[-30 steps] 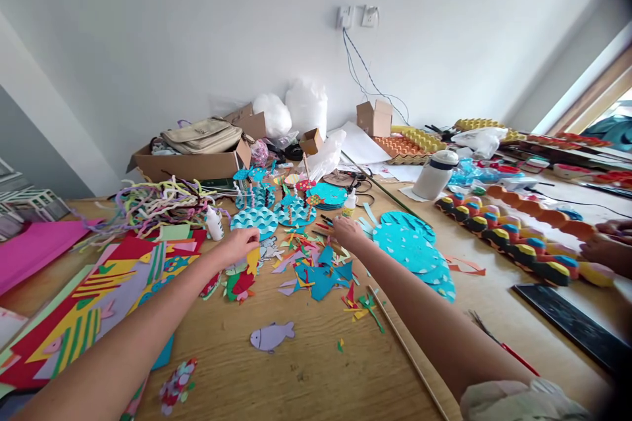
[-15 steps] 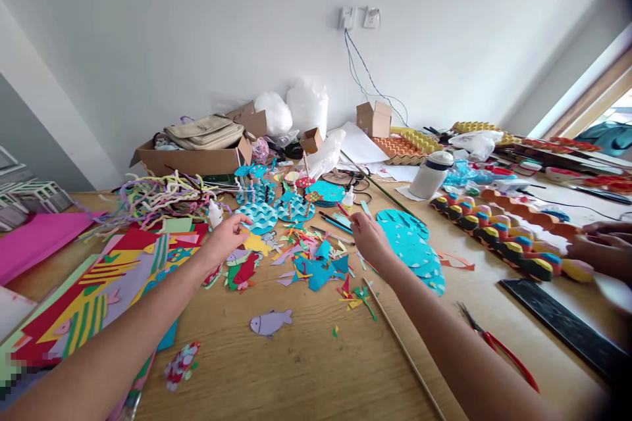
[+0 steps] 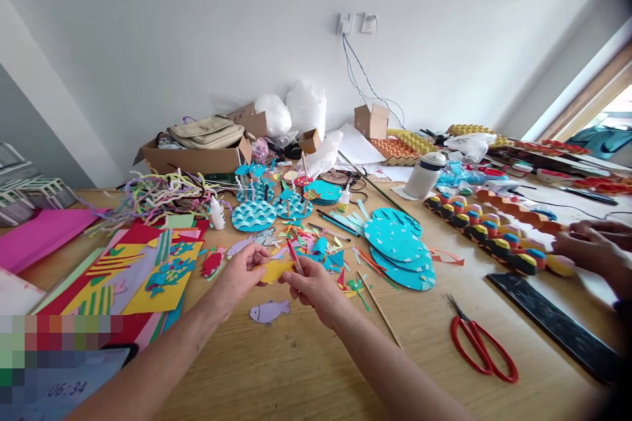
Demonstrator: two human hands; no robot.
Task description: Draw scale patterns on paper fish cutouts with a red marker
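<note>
Both of my hands meet over the middle of the table around a yellow paper fish [image 3: 274, 271]. My left hand [image 3: 243, 274] pinches one end of it between thumb and fingers. In my right hand [image 3: 316, 286] a slim red pen [image 3: 293, 252] stands up between the fingers, while the thumb and fingertips touch the other end of the fish. Just below, a purple paper fish [image 3: 269, 311] with a drawn eye and gill line lies flat. Left of my left hand is a red paper fish [image 3: 212, 264]. Colourful paper scraps [image 3: 326, 253] are strewn behind my hands.
Red-handled scissors [image 3: 481, 345] and a thin wooden stick [image 3: 380, 309] lie to the right, near blue discs [image 3: 402, 243]. Coloured paper sheets [image 3: 123, 276] are stacked left. Glue bottles [image 3: 217, 214] stand behind. Another person's hands [image 3: 587, 250] are at painted egg-carton strips [image 3: 488, 230].
My hands have come together and nearer to me, the left carrying the yellow fish, the right the red pen. The view has shifted, showing the whole scissors and a screen at lower left.
</note>
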